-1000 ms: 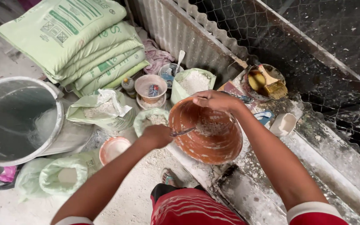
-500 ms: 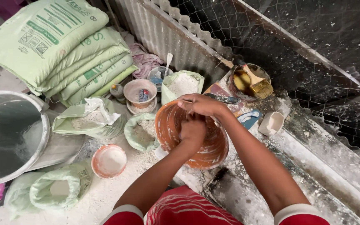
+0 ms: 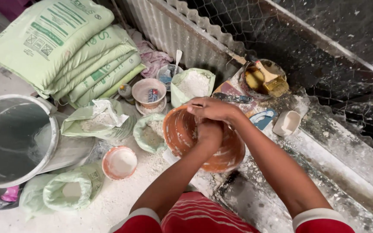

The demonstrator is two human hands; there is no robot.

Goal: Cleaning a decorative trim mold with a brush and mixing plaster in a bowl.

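Note:
An orange bowl (image 3: 229,155), smeared inside with white paste, rests tilted on a dusty ledge in front of me. My right hand (image 3: 212,108) grips its far rim from above. My left hand (image 3: 209,133) is inside the bowl just below the right hand, its fingers curled into a fist. The thin metal tool it held a second ago is hidden under the hands now. Both forearms reach in from the bottom edge, over my red striped clothing.
A large metal drum (image 3: 14,138) stands at the left. Green sacks (image 3: 65,47) are stacked behind it. Open bags of white powder (image 3: 194,84) and a small orange dish (image 3: 119,162) surround the bowl. A pot with a brush (image 3: 266,80) and a white cup (image 3: 286,123) sit at the right.
My left hand has moved from the bowl's near rim into the bowl, up under the right hand. The view has shifted slightly.

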